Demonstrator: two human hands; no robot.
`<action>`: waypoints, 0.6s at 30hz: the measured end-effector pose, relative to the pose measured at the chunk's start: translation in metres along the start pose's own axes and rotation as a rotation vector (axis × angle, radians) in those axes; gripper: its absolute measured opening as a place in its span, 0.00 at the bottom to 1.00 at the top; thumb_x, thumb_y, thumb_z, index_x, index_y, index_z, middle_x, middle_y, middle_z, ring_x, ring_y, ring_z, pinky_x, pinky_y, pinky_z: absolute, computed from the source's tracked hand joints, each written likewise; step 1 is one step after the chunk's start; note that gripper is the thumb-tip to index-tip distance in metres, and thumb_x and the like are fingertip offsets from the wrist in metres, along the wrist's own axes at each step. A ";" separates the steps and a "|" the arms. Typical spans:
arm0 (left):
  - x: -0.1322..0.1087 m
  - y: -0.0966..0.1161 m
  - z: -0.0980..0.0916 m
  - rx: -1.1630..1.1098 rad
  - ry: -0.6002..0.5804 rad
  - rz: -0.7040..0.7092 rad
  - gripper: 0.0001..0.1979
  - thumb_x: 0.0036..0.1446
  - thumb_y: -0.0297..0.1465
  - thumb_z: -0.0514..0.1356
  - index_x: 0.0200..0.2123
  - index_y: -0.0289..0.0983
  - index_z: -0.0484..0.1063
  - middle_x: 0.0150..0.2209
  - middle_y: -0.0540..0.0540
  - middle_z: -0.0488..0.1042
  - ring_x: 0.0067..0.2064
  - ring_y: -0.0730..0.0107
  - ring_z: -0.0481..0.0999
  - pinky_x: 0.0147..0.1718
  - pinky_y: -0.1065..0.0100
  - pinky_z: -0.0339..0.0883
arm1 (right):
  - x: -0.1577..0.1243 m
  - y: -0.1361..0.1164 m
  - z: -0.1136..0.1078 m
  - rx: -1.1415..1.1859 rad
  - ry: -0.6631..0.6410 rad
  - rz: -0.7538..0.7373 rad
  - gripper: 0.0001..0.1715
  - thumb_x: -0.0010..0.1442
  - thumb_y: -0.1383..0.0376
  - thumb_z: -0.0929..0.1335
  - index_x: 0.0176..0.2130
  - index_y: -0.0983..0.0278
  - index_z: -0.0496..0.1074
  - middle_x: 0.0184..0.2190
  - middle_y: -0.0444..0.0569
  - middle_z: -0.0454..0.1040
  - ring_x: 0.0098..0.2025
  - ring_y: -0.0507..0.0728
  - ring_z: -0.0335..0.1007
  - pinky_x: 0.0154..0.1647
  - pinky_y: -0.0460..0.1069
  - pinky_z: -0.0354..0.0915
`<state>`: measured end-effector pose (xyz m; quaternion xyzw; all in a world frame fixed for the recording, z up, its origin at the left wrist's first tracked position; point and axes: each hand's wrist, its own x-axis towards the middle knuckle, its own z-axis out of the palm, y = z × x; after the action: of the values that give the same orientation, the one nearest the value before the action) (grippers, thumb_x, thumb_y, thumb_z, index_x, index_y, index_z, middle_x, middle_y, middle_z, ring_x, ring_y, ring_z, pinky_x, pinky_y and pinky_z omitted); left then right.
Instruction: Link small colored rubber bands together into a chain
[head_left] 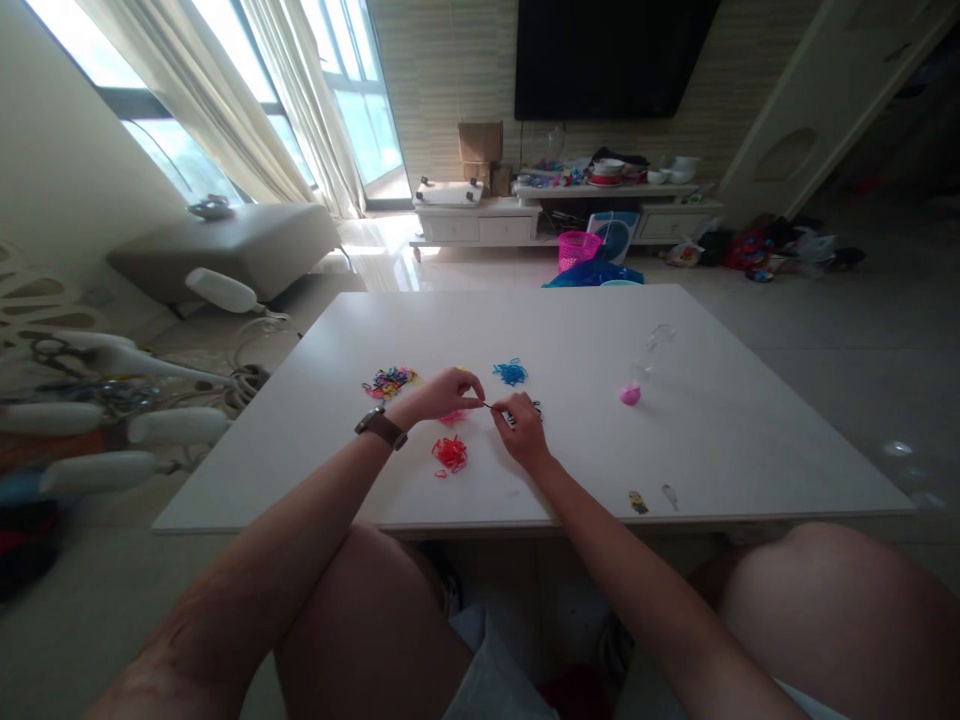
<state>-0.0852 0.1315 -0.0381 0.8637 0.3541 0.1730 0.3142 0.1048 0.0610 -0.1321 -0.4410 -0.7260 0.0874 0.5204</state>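
A small dark rubber band (487, 405) is pinched between my two hands over the white table (585, 330). My left hand (444, 394), with a brown-strapped watch (381, 428) on its wrist, grips one end. The other end is in the fingertips of my right hand (523, 432). Beneath and around them lie loose bands: a pink pile (452, 417) partly covered by my left hand, a black pile (537, 410) mostly behind my right hand, a red pile (450, 453) nearer me, a blue pile (511, 372) farther off, and a mixed-colour pile (390, 381) to the left.
A pink lump-like object (630, 395) and a clear plastic item (655, 350) sit on the table's right. Near its front edge lie a small yellow figure (637, 502) and a small pale piece (670, 495). Beyond the table is a pink basket (577, 250); a white lamp arm (223, 292) stands left.
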 end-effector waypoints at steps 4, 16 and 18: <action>0.001 0.002 -0.003 -0.010 0.001 -0.008 0.13 0.55 0.38 0.64 0.32 0.33 0.80 0.22 0.54 0.53 0.26 0.76 0.54 0.26 0.70 0.49 | 0.000 -0.001 0.000 0.007 0.002 0.013 0.07 0.67 0.65 0.65 0.35 0.58 0.70 0.33 0.48 0.73 0.39 0.60 0.67 0.44 0.56 0.64; -0.001 0.006 0.002 -0.003 -0.022 -0.028 0.10 0.56 0.34 0.60 0.31 0.33 0.77 0.22 0.54 0.57 0.27 0.74 0.57 0.28 0.70 0.52 | 0.000 0.000 0.001 0.027 0.008 0.030 0.08 0.67 0.66 0.65 0.33 0.58 0.70 0.32 0.48 0.73 0.38 0.59 0.66 0.43 0.55 0.63; 0.000 0.005 0.003 -0.002 -0.025 -0.021 0.09 0.55 0.33 0.59 0.30 0.33 0.76 0.22 0.54 0.57 0.27 0.74 0.57 0.28 0.70 0.53 | 0.000 0.000 0.002 0.016 0.015 0.036 0.09 0.67 0.66 0.65 0.33 0.58 0.69 0.32 0.48 0.73 0.39 0.60 0.66 0.43 0.55 0.63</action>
<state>-0.0814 0.1277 -0.0371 0.8617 0.3588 0.1595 0.3214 0.1033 0.0612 -0.1327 -0.4505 -0.7132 0.0994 0.5278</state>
